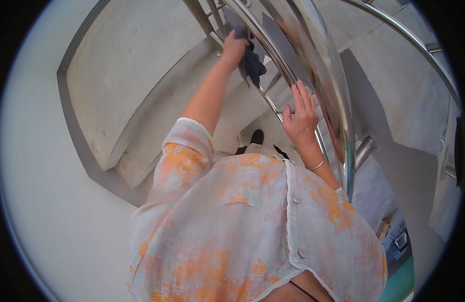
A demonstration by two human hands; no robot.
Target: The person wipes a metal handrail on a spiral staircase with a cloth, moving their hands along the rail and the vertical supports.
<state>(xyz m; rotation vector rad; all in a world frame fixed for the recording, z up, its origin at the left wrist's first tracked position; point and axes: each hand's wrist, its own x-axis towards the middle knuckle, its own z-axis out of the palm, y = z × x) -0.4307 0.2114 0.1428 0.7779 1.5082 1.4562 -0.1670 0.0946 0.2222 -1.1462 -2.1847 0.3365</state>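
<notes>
My left hand [234, 50] grips a dark blue-grey cloth [254, 68] beside the polished metal stair railing. The cloth hangs in folds below my fingers, against the bars; where exactly it touches the metal is partly hidden. My right hand [302, 119], with a bangle at the wrist, holds nothing. Its fingers are stretched out and its thumb is apart. The fingertips lie at a metal rail tube [272, 47], apparently resting on it. Just to the right of that hand, a thicker shiny handrail [341, 113] curves down past my arm.
Curved concrete-coloured steps [187, 75] wind down at the left, edged by a dark grey skirting band [72, 128] along a pale wall [32, 158]. My dark shoe [257, 136] stands on a step below. Another metal rail [410, 34] curves across the upper right.
</notes>
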